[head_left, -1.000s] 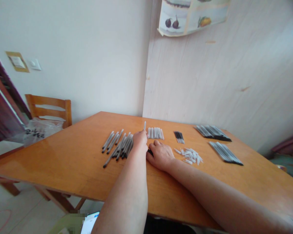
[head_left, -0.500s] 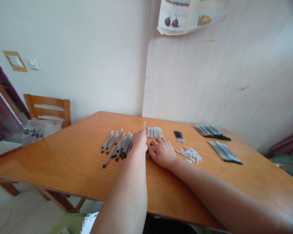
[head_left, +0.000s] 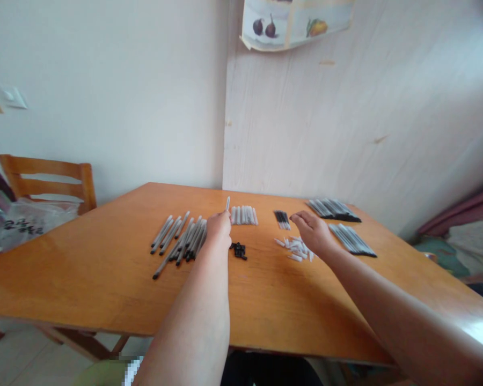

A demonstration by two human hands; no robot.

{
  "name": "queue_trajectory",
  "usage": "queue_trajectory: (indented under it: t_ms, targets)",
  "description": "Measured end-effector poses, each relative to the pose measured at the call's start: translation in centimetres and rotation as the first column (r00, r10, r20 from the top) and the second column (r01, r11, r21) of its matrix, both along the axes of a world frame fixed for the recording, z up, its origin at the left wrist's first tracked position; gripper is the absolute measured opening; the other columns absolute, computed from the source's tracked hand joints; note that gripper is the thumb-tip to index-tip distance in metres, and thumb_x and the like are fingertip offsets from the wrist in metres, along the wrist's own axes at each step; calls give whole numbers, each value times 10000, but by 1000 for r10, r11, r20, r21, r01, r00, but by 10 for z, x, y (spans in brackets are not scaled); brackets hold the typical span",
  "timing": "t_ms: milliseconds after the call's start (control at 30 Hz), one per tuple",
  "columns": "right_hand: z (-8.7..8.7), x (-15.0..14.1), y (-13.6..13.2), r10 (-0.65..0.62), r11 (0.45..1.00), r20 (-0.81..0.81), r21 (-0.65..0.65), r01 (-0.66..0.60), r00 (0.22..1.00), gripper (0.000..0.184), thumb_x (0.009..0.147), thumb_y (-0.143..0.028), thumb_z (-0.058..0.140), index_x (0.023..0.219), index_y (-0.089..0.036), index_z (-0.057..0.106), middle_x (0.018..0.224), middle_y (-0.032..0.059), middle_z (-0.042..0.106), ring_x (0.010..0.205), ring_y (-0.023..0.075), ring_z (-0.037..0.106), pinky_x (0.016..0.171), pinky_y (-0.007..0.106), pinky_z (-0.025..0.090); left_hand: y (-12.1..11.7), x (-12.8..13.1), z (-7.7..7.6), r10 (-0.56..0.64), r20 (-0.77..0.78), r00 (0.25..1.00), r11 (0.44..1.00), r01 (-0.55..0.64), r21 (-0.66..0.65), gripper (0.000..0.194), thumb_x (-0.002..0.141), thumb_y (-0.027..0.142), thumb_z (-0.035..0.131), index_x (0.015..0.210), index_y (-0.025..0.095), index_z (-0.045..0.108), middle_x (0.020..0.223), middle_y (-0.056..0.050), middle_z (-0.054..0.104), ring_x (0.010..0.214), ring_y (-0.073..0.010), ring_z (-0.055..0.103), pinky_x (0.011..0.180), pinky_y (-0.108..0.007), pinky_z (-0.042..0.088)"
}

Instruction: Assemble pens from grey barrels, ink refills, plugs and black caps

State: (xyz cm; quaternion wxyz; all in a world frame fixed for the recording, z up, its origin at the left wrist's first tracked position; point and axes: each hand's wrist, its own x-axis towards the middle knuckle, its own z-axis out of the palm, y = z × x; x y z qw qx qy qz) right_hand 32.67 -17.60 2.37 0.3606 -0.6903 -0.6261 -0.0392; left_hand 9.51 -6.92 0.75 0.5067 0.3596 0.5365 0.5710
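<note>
Right hand [head_left: 313,231] now beside black refills [head_left: 282,220]

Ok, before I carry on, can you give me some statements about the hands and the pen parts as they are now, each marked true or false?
1. The left hand grips a slim tube, one end sticking out past the fingers. True.
2. In the picture, a row of pale tubes lies between the left hand and the dark sticks. True.
3. Both hands grip the slim tube. False: the right hand is apart from it, near the dark sticks.
4. Small black pieces lie left of the small white pieces. True.
5. The small black pieces stand in a cup. False: they lie loose on the table.
</note>
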Motion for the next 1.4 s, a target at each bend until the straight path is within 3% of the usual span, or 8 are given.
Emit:
queue_trajectory:
  t_ms: [67, 167, 300, 433, 833, 1000, 1400]
  targets:
    - [-5, 17, -11, 15, 998, 10, -63, -14, 1000, 413, 938, -480, 372, 954, -209, 683, 926, 69, 674, 890, 204, 606, 780, 309, 437, 0, 1, 0, -1, -8, 1000, 1000, 1, 3, 128, 731, 253, 589, 650, 154, 583, 578, -17, 567, 434, -76, 376, 430, -220, 254]
    - [-16, 28, -25, 160, 974, 71, -173, -146, 985, 451, 936, -527, 384, 1110, -226, 670, 1094, 94, 659, 1049, 231, 589, 915, 367, 430, -1, 2, 2, -1, -14, 1000, 1000, 1, 16, 119, 735, 248, 591, 664, 153, 590, 561, -6, 556, 423, -73, 365, 424, -219, 237]
    - [-32, 27, -32, 275, 928, 112, -290, -233, 955, 568, 912, -593, 409, 1325, -234, 559, 1326, 127, 540, 1204, 264, 514, 1020, 433, 387, -4, 1, 4, -9, -6, 1000, 999, 9, 32, 131, 746, 251, 594, 662, 150, 589, 549, 4, 538, 417, -68, 362, 427, -217, 239]
    - [-38, 23, -31, 324, 897, 143, -359, -256, 935, 651, 885, -635, 433, 1410, -251, 473, 1398, 140, 466, 1265, 287, 460, 1060, 469, 349, -5, 1, 4, -24, -15, 1000, 999, 25, 41, 133, 754, 243, 585, 662, 148, 591, 546, 9, 527, 412, -64, 360, 424, -213, 235]
    - [-31, -1, -27, 419, 873, 151, -340, -351, 895, 647, 879, -602, 481, 1418, -244, 460, 1412, 138, 435, 1270, 278, 456, 1079, 457, 342, -5, 3, 4, -25, -40, 999, 999, 26, 34, 135, 764, 252, 577, 679, 151, 604, 581, 3, 566, 403, -60, 356, 424, -217, 246]
    - [-29, -16, -25, 461, 857, 158, -336, -391, 873, 548, 909, -528, 476, 1371, -237, 514, 1359, 130, 485, 1215, 250, 500, 1049, 423, 382, -3, 2, 1, -30, -45, 999, 998, 32, 53, 146, 752, 270, 599, 664, 153, 598, 539, 10, 534, 404, -66, 354, 421, -216, 231]
    - [-23, -49, -43, 555, 815, 172, -312, -489, 814, 457, 929, -441, 476, 1323, -223, 551, 1337, 118, 511, 1217, 228, 491, 1048, 391, 383, -10, 4, 6, -83, -62, 995, 991, 89, 104, 153, 746, 292, 605, 689, 150, 592, 561, 6, 553, 402, -64, 368, 411, -215, 223]
